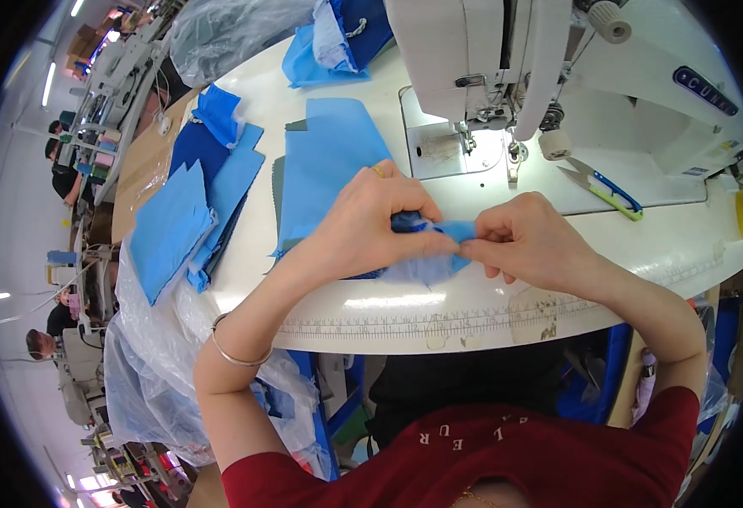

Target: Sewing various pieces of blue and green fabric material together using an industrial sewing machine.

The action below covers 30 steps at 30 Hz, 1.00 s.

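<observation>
Between my two hands is a bunched piece of blue fabric (426, 264), with light and dark blue folds showing. My left hand (375, 216) is closed on its left part, thumb along the front. Pinched in the fingers of my right hand (528, 241) is its right end. The piece is held over the white table near its front edge, in front of the sewing machine (464, 76). Just left of my hands lies a flat light blue fabric panel (329, 161) with darker pieces beneath it. My palms hide part of the held fabric.
Stacked blue fabric pieces (172, 224) lie at the table's left, and more blue cloth (325, 55) at the back. Thread snips (604, 188) with blue and green handles rest right of the needle plate. Clear plastic sheeting (160, 372) hangs at the left edge. Other people sit far left.
</observation>
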Motion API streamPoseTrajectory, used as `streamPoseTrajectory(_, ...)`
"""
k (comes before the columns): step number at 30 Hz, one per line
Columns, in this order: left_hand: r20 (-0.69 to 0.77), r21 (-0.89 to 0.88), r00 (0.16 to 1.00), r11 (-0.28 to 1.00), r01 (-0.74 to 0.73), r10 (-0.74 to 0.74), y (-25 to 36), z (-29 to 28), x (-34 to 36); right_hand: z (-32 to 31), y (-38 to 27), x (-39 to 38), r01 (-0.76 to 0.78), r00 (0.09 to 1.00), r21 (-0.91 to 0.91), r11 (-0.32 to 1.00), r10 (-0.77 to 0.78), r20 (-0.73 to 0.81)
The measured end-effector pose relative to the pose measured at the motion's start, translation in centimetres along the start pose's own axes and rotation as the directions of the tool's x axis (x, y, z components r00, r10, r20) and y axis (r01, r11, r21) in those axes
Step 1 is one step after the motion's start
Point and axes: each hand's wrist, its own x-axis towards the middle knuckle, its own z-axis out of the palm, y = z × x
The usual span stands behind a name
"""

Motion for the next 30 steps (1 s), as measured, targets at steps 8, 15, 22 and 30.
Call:
streamPoseTrajectory(8, -0.006, -0.024, 0.997, 0.997, -0.079, 0.079, -0.2, -0.2, -0.7, -0.4, 0.0, 0.0, -0.031, 0.999, 0.045, 0.998, 0.029, 0.042)
streamPoseTrajectory(15, -0.061, -0.104, 0.994, 0.991, 0.084, -0.091, 0.0, 0.4, 0.1, -0.6, 0.3, -0.3, -0.04, 0.999, 0.115, 0.993, 0.042, -0.009)
streamPoseTrajectory(22, -0.017, 0.097, 0.995, 0.99, 0.103, -0.102, 0.8, -1.1, 2.3, 0.8, 2.1, -0.3, 0.207, 0.92, -0.277, 0.938, -0.283, -0.271)
streamPoseTrajectory(30, 0.073, 0.177, 0.984, 0.973, 0.148, -0.163, 0.4, -2.2, 5.8, 0.4, 3.6, 0.8, 0.353, 0.625, -0.81, 0.469, -0.762, -0.169)
